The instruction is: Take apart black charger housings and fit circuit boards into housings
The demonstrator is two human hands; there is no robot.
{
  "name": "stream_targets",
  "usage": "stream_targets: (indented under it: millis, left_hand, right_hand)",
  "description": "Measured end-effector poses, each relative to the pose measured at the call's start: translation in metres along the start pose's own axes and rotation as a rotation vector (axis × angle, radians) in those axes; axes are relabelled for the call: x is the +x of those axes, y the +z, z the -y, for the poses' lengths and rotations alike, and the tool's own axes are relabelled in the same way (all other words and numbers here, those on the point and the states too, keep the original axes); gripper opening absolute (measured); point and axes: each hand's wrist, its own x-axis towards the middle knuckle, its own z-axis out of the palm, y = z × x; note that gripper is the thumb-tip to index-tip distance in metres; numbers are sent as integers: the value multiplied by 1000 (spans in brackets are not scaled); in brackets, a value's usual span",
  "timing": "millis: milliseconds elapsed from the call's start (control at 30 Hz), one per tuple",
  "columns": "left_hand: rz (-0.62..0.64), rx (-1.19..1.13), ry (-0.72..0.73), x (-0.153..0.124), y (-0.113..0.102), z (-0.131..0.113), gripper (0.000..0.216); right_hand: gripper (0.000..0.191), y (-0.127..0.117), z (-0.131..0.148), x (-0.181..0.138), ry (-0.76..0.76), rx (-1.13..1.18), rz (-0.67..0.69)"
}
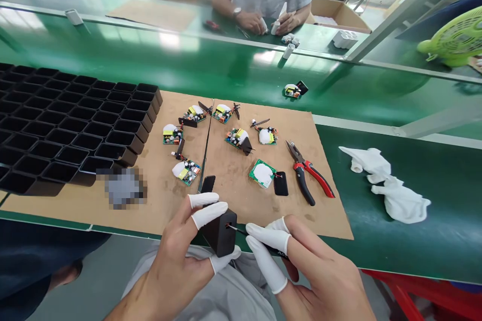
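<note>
My left hand (188, 246), with white finger cots on its tips, is closed around a black plastic charger housing (226, 241) held just over the bench's front edge. Pinched in my right hand (293, 256), also wearing finger cots, is a pair of black tweezers (263, 244). Their thin tip reaches a small opening in the end face of the housing, where something reddish shows. A flat black cap piece (208, 184) stands behind the housing. On the cardboard beyond lie a circuit board (262, 173) wired to a black plate (280, 183), and red-and-black pliers (307, 170).
Several more circuit boards (186, 172) lie across the cardboard (233, 200). Rows of open black housings (56, 145) fill the left. White cloth pieces (401, 200) lie at right. Another board (292, 91) sits further back. Across the bench, a co-worker's hands (252, 22) handle white pieces.
</note>
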Motion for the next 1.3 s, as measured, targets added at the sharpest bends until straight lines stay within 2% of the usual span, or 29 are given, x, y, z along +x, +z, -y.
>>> stream_targets:
  millis: [267, 467, 533, 700, 800, 900, 1067, 1300]
  left_hand:
    - [-34, 209, 163, 1, -1, -4, 56]
    - [-23, 422, 236, -6, 0, 5, 69]
    - [-19, 474, 266, -8, -1, 8, 71]
    - [17, 597, 357, -2, -6, 9, 66]
    - [14, 644, 408, 5, -7, 9, 62]
    - [12, 659, 435, 11, -6, 10, 54]
    - [23, 653, 460, 15, -4, 8, 36]
    - [47, 694, 492, 20, -3, 3, 36]
  right_hand:
    - [24, 11, 1, 0, -59, -186, -62]
    - [27, 23, 7, 6, -73, -365, -169]
    - [28, 24, 9, 9, -77, -372, -138]
    - [32, 28, 7, 15, -15, -160, 110]
    - [25, 34, 4, 17, 98, 5, 178]
    - [23, 41, 4, 19, 158, 77, 147]
    - [21, 47, 6, 19, 175, 104, 71]
    - [23, 47, 6, 15, 181, 84, 46]
